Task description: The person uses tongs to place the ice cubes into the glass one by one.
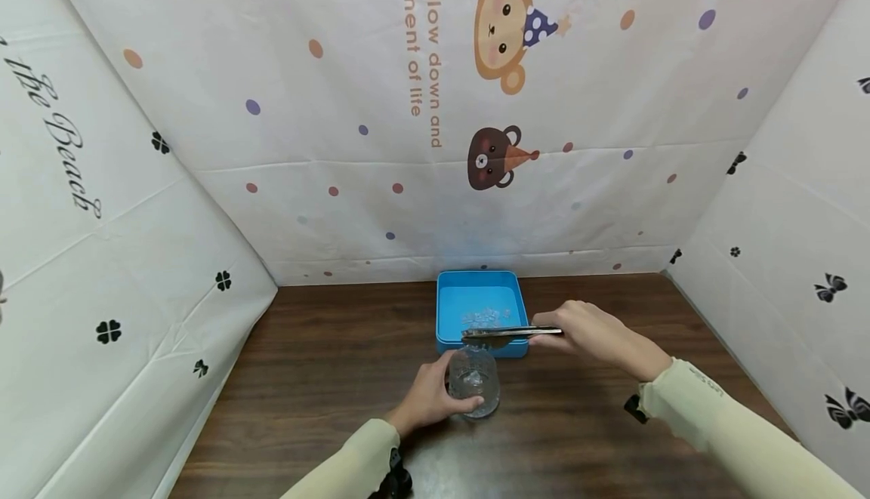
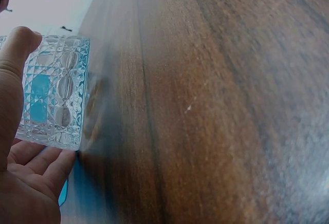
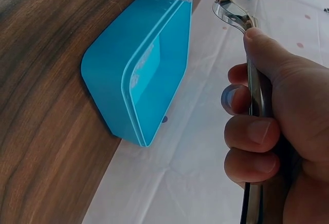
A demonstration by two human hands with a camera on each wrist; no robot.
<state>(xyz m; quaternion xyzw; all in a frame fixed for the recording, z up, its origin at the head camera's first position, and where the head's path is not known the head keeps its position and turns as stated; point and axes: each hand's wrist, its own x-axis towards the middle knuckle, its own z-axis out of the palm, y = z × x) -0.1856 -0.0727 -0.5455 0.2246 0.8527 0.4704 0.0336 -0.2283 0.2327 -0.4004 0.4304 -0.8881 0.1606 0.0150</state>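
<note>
My left hand (image 1: 430, 393) holds a clear patterned glass (image 1: 474, 387), thumb on the near side and fingers on the far side. In the left wrist view the cut-glass pattern (image 2: 64, 88) shows between thumb and fingers. A few clear pieces appear inside the glass. With my right hand (image 1: 593, 333) I grip metal serving tongs (image 3: 255, 88), whose tips show a spoon-like bowl and fork tines. The tongs' tips lie over the mouth of the glass in the head view. Behind them stands a blue square box (image 1: 448, 299) with small clear pieces (image 1: 485, 318) on its floor.
The box sits at the back of the dark wooden table (image 1: 340, 348), near the printed white cloth wall (image 1: 381, 220). Similar white cloth rises on the left and right sides. Black straps (image 1: 397, 476) are around the wrists.
</note>
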